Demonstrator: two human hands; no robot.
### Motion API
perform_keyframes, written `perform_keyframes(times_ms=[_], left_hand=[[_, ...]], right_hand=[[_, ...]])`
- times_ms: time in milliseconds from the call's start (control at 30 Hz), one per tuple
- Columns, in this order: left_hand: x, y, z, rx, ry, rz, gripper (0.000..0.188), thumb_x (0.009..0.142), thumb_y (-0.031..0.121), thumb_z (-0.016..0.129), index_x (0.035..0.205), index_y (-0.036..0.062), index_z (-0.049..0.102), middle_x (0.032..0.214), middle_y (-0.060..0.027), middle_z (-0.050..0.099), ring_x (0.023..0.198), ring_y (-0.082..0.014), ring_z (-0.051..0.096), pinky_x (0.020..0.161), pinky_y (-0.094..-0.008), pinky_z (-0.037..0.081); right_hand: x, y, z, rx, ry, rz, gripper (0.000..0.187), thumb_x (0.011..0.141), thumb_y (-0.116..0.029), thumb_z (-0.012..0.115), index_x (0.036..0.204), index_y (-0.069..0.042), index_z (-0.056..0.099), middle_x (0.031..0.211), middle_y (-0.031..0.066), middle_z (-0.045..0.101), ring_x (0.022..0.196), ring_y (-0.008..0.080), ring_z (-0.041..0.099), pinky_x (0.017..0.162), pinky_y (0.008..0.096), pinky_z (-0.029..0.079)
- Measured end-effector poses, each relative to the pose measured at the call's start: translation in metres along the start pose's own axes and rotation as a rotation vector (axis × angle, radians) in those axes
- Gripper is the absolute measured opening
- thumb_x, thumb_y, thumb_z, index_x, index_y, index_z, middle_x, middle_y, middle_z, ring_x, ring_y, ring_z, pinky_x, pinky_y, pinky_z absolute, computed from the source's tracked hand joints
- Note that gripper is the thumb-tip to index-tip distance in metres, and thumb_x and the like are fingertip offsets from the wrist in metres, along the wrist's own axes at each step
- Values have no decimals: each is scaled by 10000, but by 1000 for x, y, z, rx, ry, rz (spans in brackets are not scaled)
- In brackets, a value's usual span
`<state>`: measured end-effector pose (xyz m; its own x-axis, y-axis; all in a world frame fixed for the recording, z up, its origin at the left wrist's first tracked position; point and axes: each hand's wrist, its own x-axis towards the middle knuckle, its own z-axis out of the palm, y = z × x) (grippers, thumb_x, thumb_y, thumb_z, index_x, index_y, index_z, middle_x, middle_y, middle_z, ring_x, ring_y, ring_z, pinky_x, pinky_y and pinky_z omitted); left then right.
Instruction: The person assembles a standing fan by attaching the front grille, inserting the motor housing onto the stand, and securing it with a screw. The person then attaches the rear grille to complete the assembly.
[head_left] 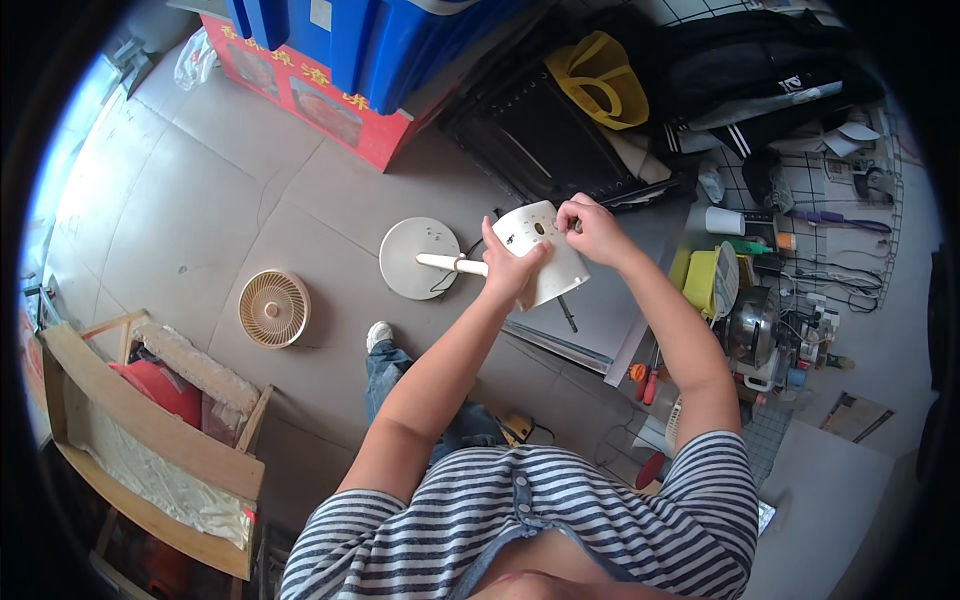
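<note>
A cream-white fan body (556, 272) is held up in front of me, tilted, with a row of holes on its face and a thin dark shaft (568, 313) sticking out below. Its white pole (438, 261) runs left to a round white base (408, 238). My left hand (510, 262) wraps round the body's left side, thumb across its face. At the body's upper right edge my right hand (590, 228) has its fingers curled in a pinch. Whatever lies between those fingertips is too small to make out.
A round beige fan grille (273, 308) lies on the tiled floor at left. A red box (300, 85) carries a blue crate (345, 45). Beneath the fan body is a grey-topped cabinet (610, 270). Tools and kitchenware crowd the right. A wooden frame (160, 420) stands lower left.
</note>
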<state>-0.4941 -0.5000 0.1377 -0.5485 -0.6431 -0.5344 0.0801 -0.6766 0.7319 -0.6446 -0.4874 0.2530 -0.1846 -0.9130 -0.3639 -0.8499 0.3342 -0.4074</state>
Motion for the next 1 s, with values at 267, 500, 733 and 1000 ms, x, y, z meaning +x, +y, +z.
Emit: perform_keyframes(times_ms=[267,500,733,1000], left_hand=[[-2,4,1,104,22,-5,1114,702,259,762,1460,13,-17,1260,-246,464,1113,-281,539,921,-361,474],[-1,4,-1,40,2,-16,1136,681,275,773,1463,26,-13,1260,-261,448,1107,-306,536,920,-386,477],[-4,3,-4,5,-11,6,1164,660,306,785,1468,40,-10,1248,-281,433,1111,-341,521,929,-424,474],[-6,7,-1,38,2,15,1103,704,220,762,1457,9,-16,1258,-241,466,1117,-286,537,924,-373,477]], right_hand=[[13,-19,-2,-225,19,364,266,825,-316,672,863,-61,601,746,86,616,715,248,612,646,355,482],[2,-18,-3,-38,39,37,37,781,-83,603,810,-79,580,867,77,601,787,261,611,697,357,490],[0,-16,-10,-115,-40,-62,147,745,-14,564,853,-106,601,919,54,577,827,238,610,726,355,491],[1,-14,-6,-121,43,81,187,758,-100,677,930,-80,606,853,65,615,781,228,616,700,342,498]])
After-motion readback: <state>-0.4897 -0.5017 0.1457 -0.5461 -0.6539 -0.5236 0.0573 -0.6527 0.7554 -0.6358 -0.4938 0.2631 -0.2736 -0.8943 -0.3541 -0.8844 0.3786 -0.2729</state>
